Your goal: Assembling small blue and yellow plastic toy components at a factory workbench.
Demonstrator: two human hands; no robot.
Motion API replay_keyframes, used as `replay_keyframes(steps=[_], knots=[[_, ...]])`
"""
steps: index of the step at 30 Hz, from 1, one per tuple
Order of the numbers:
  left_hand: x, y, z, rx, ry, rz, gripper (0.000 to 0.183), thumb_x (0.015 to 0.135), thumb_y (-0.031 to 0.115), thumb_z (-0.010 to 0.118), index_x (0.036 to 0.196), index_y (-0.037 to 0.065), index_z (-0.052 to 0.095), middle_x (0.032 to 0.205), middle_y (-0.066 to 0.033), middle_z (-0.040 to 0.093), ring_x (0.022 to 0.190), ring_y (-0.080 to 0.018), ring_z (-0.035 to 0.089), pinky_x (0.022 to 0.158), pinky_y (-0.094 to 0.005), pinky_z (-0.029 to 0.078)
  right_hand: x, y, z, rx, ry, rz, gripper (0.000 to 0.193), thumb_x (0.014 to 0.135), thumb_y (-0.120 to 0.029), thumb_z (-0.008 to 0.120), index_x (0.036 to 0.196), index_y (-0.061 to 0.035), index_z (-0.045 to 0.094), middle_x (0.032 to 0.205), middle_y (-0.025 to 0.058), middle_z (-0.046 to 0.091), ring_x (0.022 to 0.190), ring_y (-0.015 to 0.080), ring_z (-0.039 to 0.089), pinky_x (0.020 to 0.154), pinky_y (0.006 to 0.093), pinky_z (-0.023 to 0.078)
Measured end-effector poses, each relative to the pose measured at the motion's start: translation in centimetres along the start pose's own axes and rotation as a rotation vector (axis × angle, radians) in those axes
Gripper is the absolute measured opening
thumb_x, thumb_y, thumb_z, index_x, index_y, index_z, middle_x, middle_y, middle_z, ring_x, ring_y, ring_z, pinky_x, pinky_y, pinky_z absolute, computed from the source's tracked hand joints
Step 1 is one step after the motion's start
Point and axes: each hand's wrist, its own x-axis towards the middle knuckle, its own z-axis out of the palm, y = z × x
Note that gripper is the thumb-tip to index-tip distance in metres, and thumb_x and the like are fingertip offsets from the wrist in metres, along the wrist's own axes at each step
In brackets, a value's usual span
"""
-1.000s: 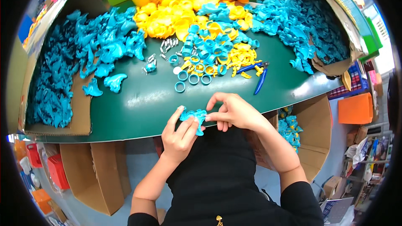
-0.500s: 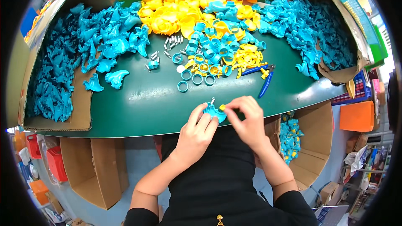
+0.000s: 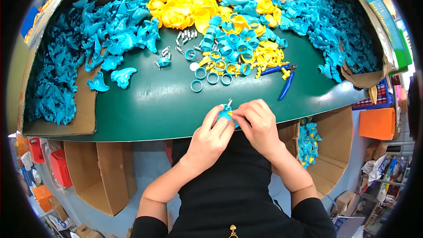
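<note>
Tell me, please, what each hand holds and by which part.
The left hand grips a blue plastic piece by its left side; the right hand seemingly pinches a small yellow piece by its right end.

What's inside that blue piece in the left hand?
The blue piece shows a metal bit at its far edge and a yellow bit by the right hand. Fingers hide the rest of its inside.

Black short-sleeved top, gold ornament
</note>
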Motion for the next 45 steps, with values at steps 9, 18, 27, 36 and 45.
replay_keyframes(steps=[9,18,27,36,45], knots=[[0.0,-0.3,0.0,-0.014,-0.030,-0.008,0.016,0.078,-0.001,0.067,0.094,-0.001,0.067,0.091,-0.0095,0.057,0.115,-0.0303,0.060,0.078,-0.0310,0.058,-0.4,0.7,0.8,0.053,0.066,0.052,0.019,0.073,0.003,0.078,0.088,-0.0028,0.068,0.084,0.0087,0.066,0.079,0.0268,0.061,0.069,0.0355,0.050],[-0.3,-0.9,-0.4,-0.057,-0.051,-0.011,0.016,0.077,0.000,0.066,0.093,0.000,0.067,0.093,-0.0089,0.059,0.119,-0.0307,0.058,0.082,-0.0355,0.056,-0.4,0.1,-1.3,0.023,-0.138,-0.016,0.018,0.084,-0.009,0.071,0.102,-0.0040,0.073,0.087,0.0085,0.065,0.082,0.0292,0.060,0.079,0.0389,0.050],[-1.2,0.5,-1.9,0.072,-0.042,-0.126,0.022,0.074,0.005,0.071,0.095,0.004,0.065,0.108,-0.0098,0.064,0.121,-0.0360,0.055,0.094,-0.0444,0.050,21.8,6.7,5.3,-0.406,-0.009,-0.126,0.019,0.074,-0.014,0.077,0.092,-0.0086,0.073,0.100,0.0107,0.061,0.104,0.0303,0.056,0.083,0.0415,0.052],[-1.8,-0.1,-0.3,-0.103,0.066,-0.178,0.033,0.067,0.007,0.079,0.094,0.001,0.063,0.101,-0.0129,0.065,0.122,-0.0448,0.051,0.105,-0.0509,0.043,21.6,4.5,3.5,-0.033,-0.114,0.076,0.022,0.083,-0.008,0.067,0.105,-0.0050,0.063,0.104,0.0161,0.065,0.097,0.0339,0.058,0.087,0.0421,0.048],[-2.1,-0.8,-0.4,0.015,0.092,-0.072,0.031,0.073,0.003,0.068,0.104,-0.003,0.068,0.109,-0.0123,0.068,0.084,-0.0240,0.060,0.074,-0.0343,0.053,7.9,0.7,-1.3,0.612,-0.342,0.316,0.023,0.091,0.001,0.060,0.113,-0.0057,0.060,0.099,0.0010,0.065,0.087,0.0054,0.057,0.071,0.0231,0.041]])
